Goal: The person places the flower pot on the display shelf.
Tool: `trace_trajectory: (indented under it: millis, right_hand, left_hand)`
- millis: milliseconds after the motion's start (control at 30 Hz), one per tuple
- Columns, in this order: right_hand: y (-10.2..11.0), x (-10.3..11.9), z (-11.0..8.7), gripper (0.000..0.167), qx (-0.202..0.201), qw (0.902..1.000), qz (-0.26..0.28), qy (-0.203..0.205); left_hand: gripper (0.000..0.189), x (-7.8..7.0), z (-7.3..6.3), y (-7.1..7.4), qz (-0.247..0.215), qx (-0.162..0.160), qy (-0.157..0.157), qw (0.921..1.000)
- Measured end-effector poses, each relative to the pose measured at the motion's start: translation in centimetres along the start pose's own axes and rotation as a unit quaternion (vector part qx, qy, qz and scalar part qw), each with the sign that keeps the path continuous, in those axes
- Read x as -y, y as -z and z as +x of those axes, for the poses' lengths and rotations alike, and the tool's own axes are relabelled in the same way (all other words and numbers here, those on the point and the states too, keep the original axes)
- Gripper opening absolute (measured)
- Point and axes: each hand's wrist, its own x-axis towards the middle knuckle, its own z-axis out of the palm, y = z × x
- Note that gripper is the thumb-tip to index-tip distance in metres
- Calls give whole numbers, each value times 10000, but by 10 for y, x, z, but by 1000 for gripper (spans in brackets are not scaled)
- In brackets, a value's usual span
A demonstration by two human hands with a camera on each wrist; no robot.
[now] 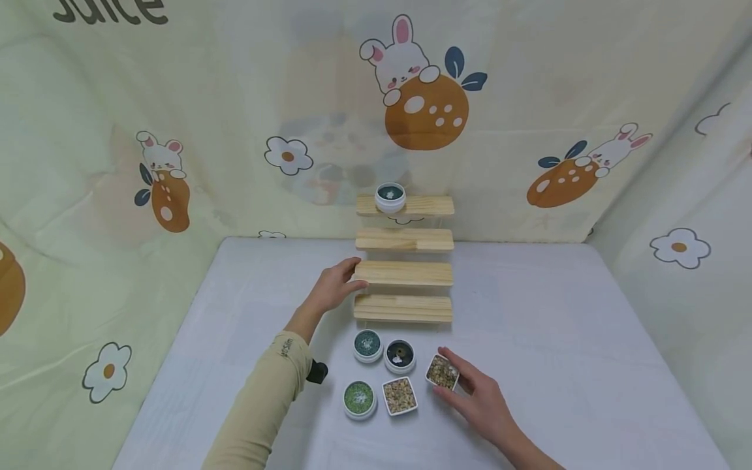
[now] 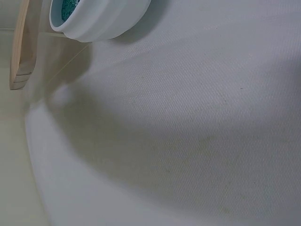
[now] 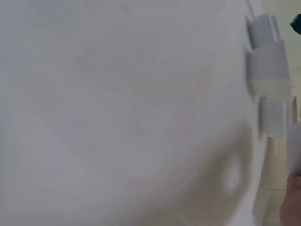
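Observation:
With thumb and fingers, my right hand [image 1: 484, 398] holds a small square white pot [image 1: 442, 372] of brownish-green gravel by its edges. In the right wrist view, the white side of that pot [image 3: 294, 149] shows at the right edge with a fingertip below it. My left hand [image 1: 335, 287] grips the left end of a tier on the stepped wooden rack [image 1: 405, 273], thumb at its front edge and fingers at its back corner. The left wrist view leaves this hand out, showing a rack tier's end [image 2: 23, 52] and a round white pot [image 2: 108, 19] with teal filling.
Several pots stand before the rack: a teal round pot [image 1: 367, 344], a dark round pot [image 1: 400, 356], a green round pot [image 1: 359, 399] and a square gravel pot [image 1: 400, 396]. Another dark-filled round pot [image 1: 390, 198] sits on the top tier. Printed curtains [image 1: 505, 78] enclose the table.

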Motion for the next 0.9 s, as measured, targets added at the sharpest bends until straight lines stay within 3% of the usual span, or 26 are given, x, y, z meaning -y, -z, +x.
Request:
trace_trajectory:
  millis: [167, 433, 900]
  right_hand:
    - [10, 18, 24, 68, -159, 9995, 19, -270]
    - [26, 46, 60, 70, -405, 9978, 464, -237]
    - [62, 84, 135, 74, -764, 9931, 428, -774]
  left_hand:
    - [67, 1, 0, 0, -12, -28, -78, 10000]
    - [66, 3, 0, -1, -16, -13, -93, 10000]
    - [65, 2, 0, -1, 33, -26, -135, 9999]
